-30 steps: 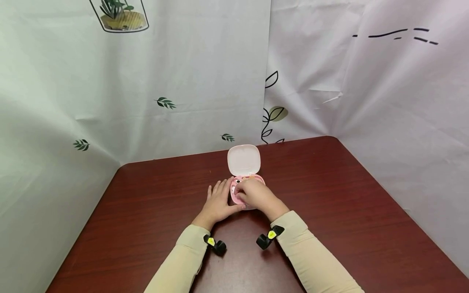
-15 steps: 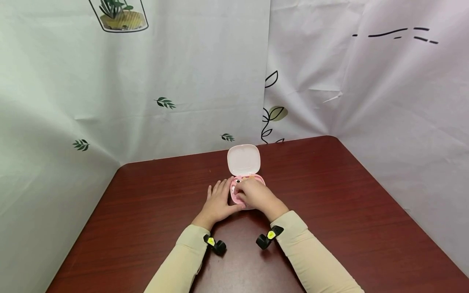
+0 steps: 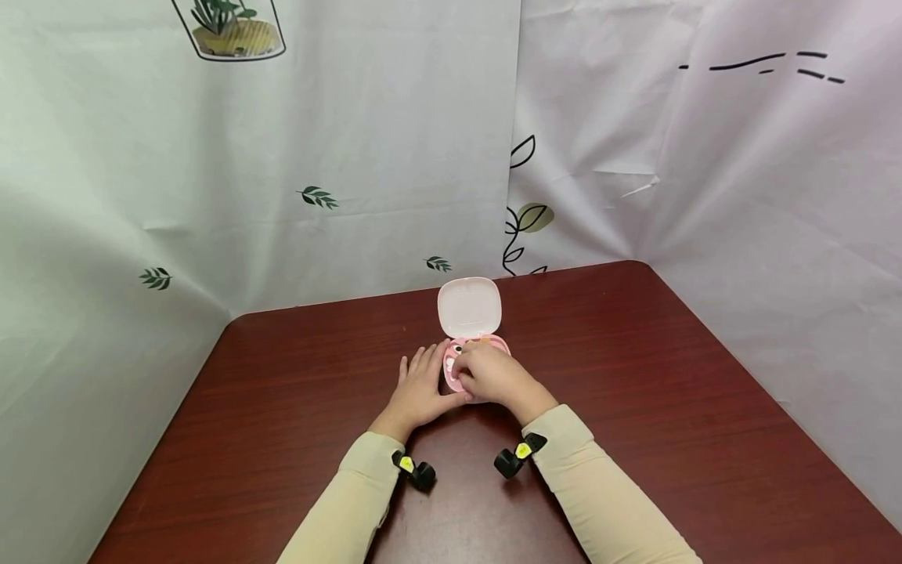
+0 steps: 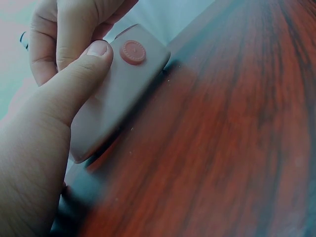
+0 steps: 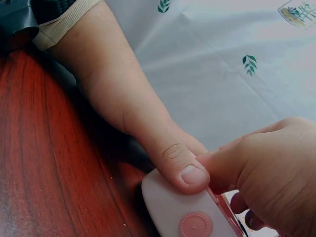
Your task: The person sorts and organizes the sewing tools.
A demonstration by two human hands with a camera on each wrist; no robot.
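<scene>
A small pink case [image 4: 121,91] stands on the table with its pale lid [image 3: 469,308] raised at the back. A round pink button [image 4: 133,52] sits on its front wall. My left hand [image 3: 420,389] steadies the case from the left: straight, spread fingers lie along that side and the thumb presses the front edge. My right hand [image 3: 496,377] reaches over the case, fingers curled down into it. In the right wrist view the right hand's fingertips are mostly hidden inside, so I cannot see what they hold. White pieces [image 3: 449,366] and a black-and-white eye shape [image 3: 458,349] show beside them.
The case stands towards the back of a dark red wooden table [image 3: 303,392]. Behind and beside the table hangs a pale printed cloth [image 3: 366,141]. Black wrist cameras [image 3: 420,475] sit at both cuffs.
The right hand's fingers have shifted very slightly to the right inside the case. The left hand, the case and its raised lid stay in place.
</scene>
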